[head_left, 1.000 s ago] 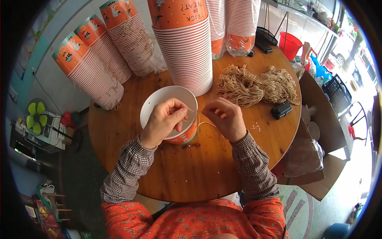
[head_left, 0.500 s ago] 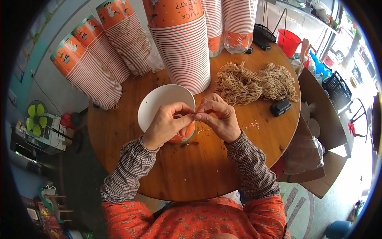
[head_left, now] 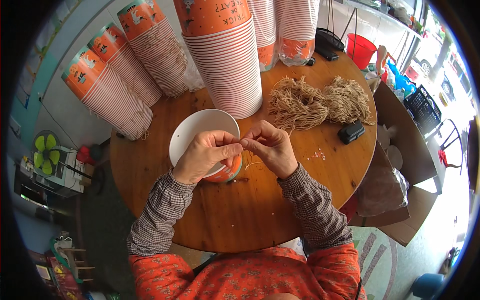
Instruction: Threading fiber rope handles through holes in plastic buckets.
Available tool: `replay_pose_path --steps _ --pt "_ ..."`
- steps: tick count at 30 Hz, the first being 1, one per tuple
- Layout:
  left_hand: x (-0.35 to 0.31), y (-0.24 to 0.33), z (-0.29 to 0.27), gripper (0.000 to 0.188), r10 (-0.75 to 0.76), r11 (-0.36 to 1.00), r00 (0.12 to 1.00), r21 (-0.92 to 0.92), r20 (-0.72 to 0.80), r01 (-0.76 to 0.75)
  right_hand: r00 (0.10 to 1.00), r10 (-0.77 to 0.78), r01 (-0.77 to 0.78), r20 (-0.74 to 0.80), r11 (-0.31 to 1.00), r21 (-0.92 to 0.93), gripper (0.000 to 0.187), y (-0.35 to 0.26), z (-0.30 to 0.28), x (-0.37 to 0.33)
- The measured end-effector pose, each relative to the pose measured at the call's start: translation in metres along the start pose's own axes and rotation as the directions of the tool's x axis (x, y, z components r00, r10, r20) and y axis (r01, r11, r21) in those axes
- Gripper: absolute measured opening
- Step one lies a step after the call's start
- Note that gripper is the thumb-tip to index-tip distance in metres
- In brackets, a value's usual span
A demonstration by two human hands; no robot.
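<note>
A paper bucket (head_left: 187, 131), white inside and orange outside, lies tipped on the table with its mouth facing up and left. A small hole shows in its wall. Over its right rim, my left hand (head_left: 210, 154) is closed in a pinch, thumb against forefinger. Its fingertips meet those of my right hand (head_left: 270, 148), which pinches too. Between them seems to be a thin beige cord (head_left: 254, 163), whose loose part shows below the right fingers; the pinched bit is mostly hidden.
A tall stack of nested buckets (head_left: 227, 70) rises behind the bucket. More stacks (head_left: 112, 90) lean at left, and bagged ones (head_left: 297, 30) stand behind. Beige cord bundles (head_left: 320, 102), a black case (head_left: 351, 132) and tiny pale bits (head_left: 316, 155) lie at right. Cardboard boxes (head_left: 400, 165) adjoin the table.
Both hands stay pinched together at the bucket's rim, with small finger shifts. The whole view has slid slightly, moving hands, bucket and stacks a little to the left.
</note>
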State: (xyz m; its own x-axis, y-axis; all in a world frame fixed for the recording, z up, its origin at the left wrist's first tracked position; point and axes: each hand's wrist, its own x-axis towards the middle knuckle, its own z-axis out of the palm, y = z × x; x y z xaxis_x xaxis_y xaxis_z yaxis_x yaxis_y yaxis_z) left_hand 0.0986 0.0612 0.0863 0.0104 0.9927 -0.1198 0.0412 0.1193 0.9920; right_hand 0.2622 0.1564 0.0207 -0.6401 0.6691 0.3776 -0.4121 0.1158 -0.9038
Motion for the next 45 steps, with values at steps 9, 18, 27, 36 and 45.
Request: replay_pose_path --steps 9,18,27,36,45 --pt "-0.001 0.0 0.003 0.014 0.043 0.999 0.996 -0.023 -0.076 -0.045 0.987 0.143 -0.13 -0.077 0.979 0.159 0.023 -0.002 0.008 -0.002" --pt "-0.006 -0.004 0.003 0.012 0.091 0.996 0.979 0.01 -0.185 -0.091 0.995 -0.007 -0.007 -0.102 0.991 -0.134 0.011 0.004 0.016 -0.007" --pt "-0.01 -0.002 0.01 0.011 0.108 0.984 0.983 0.16 -0.146 -0.084 0.997 0.068 -0.059 -0.03 0.97 0.237 0.007 -0.001 0.016 -0.009" --pt "-0.01 0.004 0.008 0.009 0.127 0.983 0.983 0.152 -0.131 -0.107 0.993 0.112 -0.103 -0.025 0.966 0.236 0.013 -0.007 0.016 -0.008" --pt "-0.012 0.003 0.011 0.009 0.107 0.993 0.986 0.065 -0.13 -0.099 0.996 -0.026 0.023 -0.084 0.999 -0.04 0.01 -0.007 0.019 -0.012"
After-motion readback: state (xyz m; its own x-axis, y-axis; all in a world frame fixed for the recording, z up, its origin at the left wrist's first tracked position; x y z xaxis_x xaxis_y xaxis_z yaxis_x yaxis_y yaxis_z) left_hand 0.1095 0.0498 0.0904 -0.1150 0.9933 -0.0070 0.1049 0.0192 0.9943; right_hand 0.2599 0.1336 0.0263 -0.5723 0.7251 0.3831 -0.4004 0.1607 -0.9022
